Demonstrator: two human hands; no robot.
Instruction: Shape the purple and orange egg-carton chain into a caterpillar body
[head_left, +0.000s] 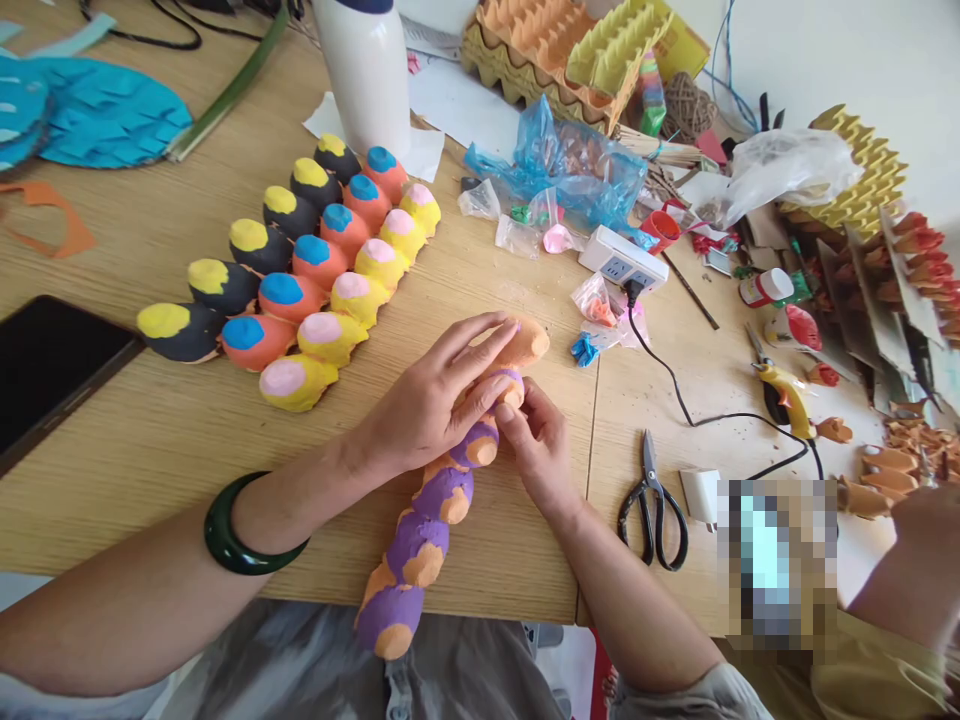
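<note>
A strip of orange egg-carton cups (416,545), mostly coated in purple clay, slants from the table's front edge up to the middle. The far-end cup (529,342) is bare orange. My left hand (439,395) lies across the strip's far part, thumb and fingers gripping the last cups. From the other side my right hand (536,440) pinches a purple cup, thumb in front and fingers partly hidden behind. To the left stand three finished-looking strips: black with yellow tips (255,247), orange with blue tips (311,260) and yellow with pink tips (379,262).
Scissors (652,505) and a white charger (700,495) lie to the right, near a power strip (622,262) with a cable. A blue plastic bag (559,165), a white bottle (367,80) and egg cartons (555,55) stand behind. A phone (60,365) lies left. Another person's hand (926,540) is at far right.
</note>
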